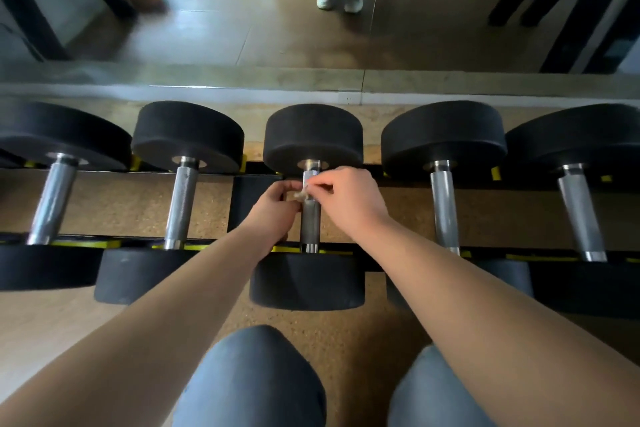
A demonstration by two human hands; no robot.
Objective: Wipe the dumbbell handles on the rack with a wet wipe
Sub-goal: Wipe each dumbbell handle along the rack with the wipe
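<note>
Dumbbell handle (309, 222) in the middle of the row is under way: our left hand (277, 210) and right hand (349, 198) pinch the wet wipe (302, 196) at its far end. We cannot tell whether the four neighbouring handles (181, 204) are wiped.

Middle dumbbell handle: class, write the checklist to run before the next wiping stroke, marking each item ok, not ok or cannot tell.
1. Left hand and right hand both pinch the wet wipe: ok.
2. Wet wipe sits at the far end of the middle handle: ok.
3. Wet wipe wrapped fully round the middle handle: cannot tell.
4. Middle handle bare toward its near end for the stroke: ok.
5. Middle dumbbell seated on the rack: ok.
6. Wet wipe damp enough: cannot tell.
</note>
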